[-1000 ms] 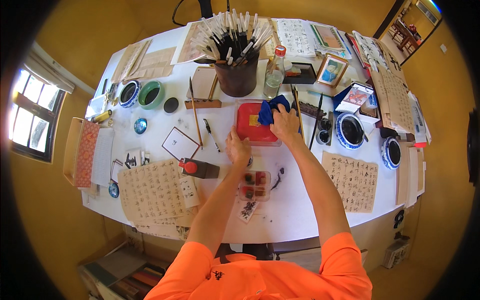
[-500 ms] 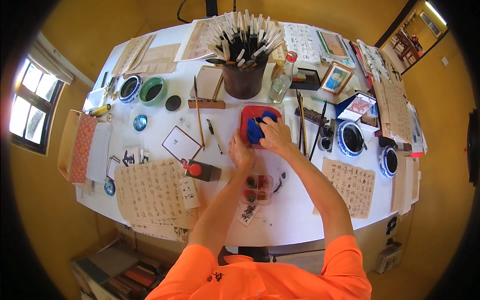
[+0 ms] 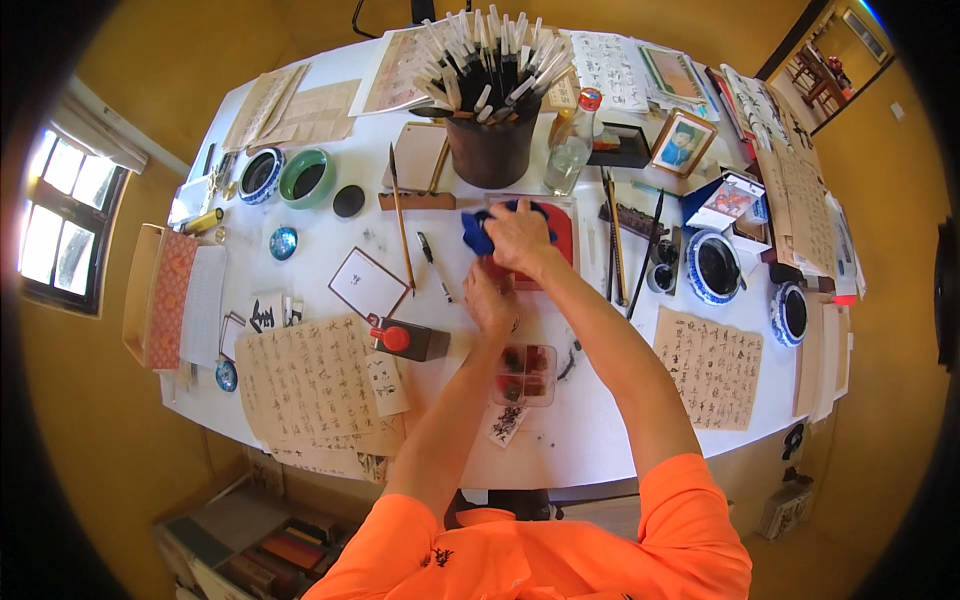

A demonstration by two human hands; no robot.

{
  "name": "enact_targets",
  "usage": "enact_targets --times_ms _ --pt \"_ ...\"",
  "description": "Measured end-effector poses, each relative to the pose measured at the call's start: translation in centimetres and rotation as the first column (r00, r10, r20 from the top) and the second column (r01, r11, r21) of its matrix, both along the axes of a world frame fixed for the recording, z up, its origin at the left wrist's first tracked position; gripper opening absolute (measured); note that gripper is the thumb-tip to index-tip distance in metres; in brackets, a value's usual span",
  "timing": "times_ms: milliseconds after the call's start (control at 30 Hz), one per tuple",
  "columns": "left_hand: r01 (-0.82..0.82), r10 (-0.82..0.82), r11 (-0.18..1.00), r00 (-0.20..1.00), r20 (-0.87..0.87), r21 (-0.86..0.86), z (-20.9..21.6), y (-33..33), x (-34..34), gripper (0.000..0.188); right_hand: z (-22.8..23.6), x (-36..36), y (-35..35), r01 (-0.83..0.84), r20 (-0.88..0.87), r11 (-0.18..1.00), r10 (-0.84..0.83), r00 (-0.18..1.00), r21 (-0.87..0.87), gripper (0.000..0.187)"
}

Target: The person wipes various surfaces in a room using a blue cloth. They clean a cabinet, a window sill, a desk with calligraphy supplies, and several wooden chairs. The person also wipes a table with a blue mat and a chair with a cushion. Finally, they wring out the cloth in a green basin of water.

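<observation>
A shallow red tray (image 3: 563, 240) with a clear rim lies on the white table, in front of the brush pot. Over its left part my right hand (image 3: 522, 240) presses down on a bunched blue cloth (image 3: 477, 232), fingers closed round it. The cloth reaches past the tray's left edge. My left hand (image 3: 490, 300) is at the tray's near left corner and holds it there; its fingertips are partly hidden by my right hand. Just nearer than my wrists sits a clear box with red and dark compartments (image 3: 525, 374).
Behind the tray stand a brown pot of many brushes (image 3: 490, 150) and a glass bottle (image 3: 570, 150). To the left is a dark bottle with a red cap (image 3: 396, 339). Brushes (image 3: 648, 255) and a blue-and-white bowl (image 3: 712, 268) lie right. Written sheets (image 3: 310, 385) cover the near left.
My right hand and the blue cloth have moved left across the red tray, baring its right side. My left hand stays at the near left corner. The view has shifted slightly.
</observation>
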State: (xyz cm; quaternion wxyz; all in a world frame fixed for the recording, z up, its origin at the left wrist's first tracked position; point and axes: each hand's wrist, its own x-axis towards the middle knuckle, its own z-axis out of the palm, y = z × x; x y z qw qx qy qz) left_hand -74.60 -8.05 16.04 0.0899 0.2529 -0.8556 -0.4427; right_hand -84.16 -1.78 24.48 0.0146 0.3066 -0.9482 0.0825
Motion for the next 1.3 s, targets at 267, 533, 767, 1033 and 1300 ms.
enact_targets --times_ms 267,533,767,1033,1300 --pt "-0.053 0.044 0.987 0.997 0.065 0.154 -2.0 -0.3 -0.5 0.063 0.5 2.0 2.7 -0.006 0.293 0.994 0.038 0.955 -0.11 0.038" --pt "-0.009 0.009 1.0 1.0 0.016 0.004 0.5 0.0 -0.1 0.072 3.7 -0.2 3.6 0.157 -0.006 0.943 -0.167 0.986 -0.293 0.039" --pt "0.01 -0.008 1.0 0.996 -0.094 0.023 -0.8 -0.9 0.3 0.072 0.1 -2.8 3.4 0.311 0.146 0.947 -0.297 0.944 -0.085 0.029" --pt "-0.006 0.006 1.0 1.0 0.013 0.018 0.8 0.1 0.5 0.067 -0.1 1.5 8.6 0.429 0.009 0.9 -0.43 0.903 -0.075 0.029" --pt "-0.04 0.041 0.999 0.998 0.045 -0.019 0.8 0.6 0.1 0.07 0.1 9.9 9.1 0.341 0.07 0.94 -0.338 0.939 -0.031 0.047"
